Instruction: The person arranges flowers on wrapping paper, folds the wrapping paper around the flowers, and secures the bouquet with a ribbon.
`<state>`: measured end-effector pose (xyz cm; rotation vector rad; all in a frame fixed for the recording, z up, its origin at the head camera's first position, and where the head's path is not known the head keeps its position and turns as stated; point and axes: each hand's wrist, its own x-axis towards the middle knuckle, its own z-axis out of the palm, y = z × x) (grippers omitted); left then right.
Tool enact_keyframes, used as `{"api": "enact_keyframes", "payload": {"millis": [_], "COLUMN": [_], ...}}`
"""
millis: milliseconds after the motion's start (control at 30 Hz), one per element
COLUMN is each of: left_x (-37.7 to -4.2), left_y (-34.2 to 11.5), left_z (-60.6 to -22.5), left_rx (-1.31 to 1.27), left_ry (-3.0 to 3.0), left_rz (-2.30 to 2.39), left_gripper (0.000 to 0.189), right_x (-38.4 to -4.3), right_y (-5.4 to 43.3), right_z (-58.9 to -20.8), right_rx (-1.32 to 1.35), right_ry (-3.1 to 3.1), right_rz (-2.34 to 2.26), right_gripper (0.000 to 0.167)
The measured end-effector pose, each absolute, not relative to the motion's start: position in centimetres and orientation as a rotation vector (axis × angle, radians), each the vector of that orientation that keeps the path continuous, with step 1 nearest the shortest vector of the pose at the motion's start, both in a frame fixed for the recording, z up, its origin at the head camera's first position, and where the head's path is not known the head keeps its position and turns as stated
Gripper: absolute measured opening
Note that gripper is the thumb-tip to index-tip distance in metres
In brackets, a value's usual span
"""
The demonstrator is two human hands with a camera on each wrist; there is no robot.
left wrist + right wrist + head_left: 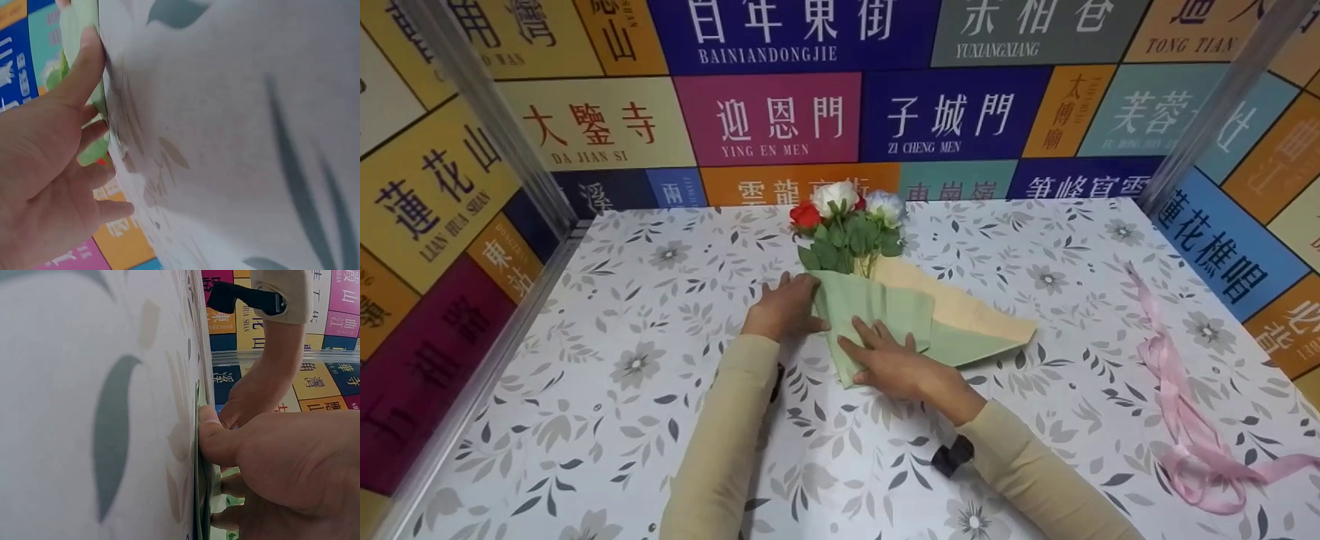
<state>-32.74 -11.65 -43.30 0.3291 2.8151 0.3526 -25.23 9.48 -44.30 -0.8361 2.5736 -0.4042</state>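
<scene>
A bouquet of roses (847, 206) in white, red and pale blue with green leaves lies on the table, its lower part wrapped in wrapping paper (859, 307). The paper is green outside, and a peach inner side fans out to the right. My left hand (787, 306) rests at the paper's left edge; in the left wrist view its thumb touches the green paper (84, 14) and the other fingers are spread. With fingers spread, my right hand (896, 366) presses on the folded front of the paper. The flower stems are mostly hidden inside the wrap.
A long pink ribbon (1181, 390) lies loosely along the right side of the table. The tabletop (585, 360) has a grey leaf and flower print. Panels with large lettering (769, 120) stand behind and on both sides.
</scene>
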Motion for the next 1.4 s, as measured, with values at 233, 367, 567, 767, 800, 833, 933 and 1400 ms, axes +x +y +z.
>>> {"api": "enact_keyframes", "payload": {"millis": [233,367,567,767,800,833,933,1400], "left_x": [-32.8,-31.9,-31.5,-31.4,-31.2,-31.0,-30.0,-24.5], "left_y": [-11.6,-11.4,-11.4,-10.7,-10.5,-10.3,-9.5,-5.2], "left_z": [-43.1,-42.8,-43.0,-43.1,-43.0,-43.0,-43.0,-43.0], "left_rx": [0.280,0.251,0.272,0.280,0.282,0.282,0.330,0.620], "left_ry": [2.787,2.814,2.835,2.868,2.878,2.880,2.853,2.705], "left_rz": [0.332,0.350,0.377,0.182,0.173,0.185,0.246,0.272], "left_gripper": [0.085,0.085,0.087,0.091,0.091,0.090,0.086,0.068], "right_x": [-25.2,-25.2,-25.2,-24.9,-24.9,-24.9,-25.1,-27.0], "right_y": [9.5,9.5,9.7,9.8,9.9,10.0,10.4,15.3], "right_z": [-44.3,-44.4,-44.5,-44.3,-44.2,-44.0,-43.2,-39.1], "right_rx": [-0.815,-0.804,-0.804,-0.800,-0.802,-0.805,-0.819,-0.675], "right_ry": [2.573,2.575,2.575,2.572,2.573,2.574,2.576,2.568], "right_rz": [-0.405,-0.403,-0.425,-0.460,-0.462,-0.462,-0.451,-0.454], "right_gripper": [0.066,0.065,0.066,0.067,0.067,0.068,0.070,0.074]}}
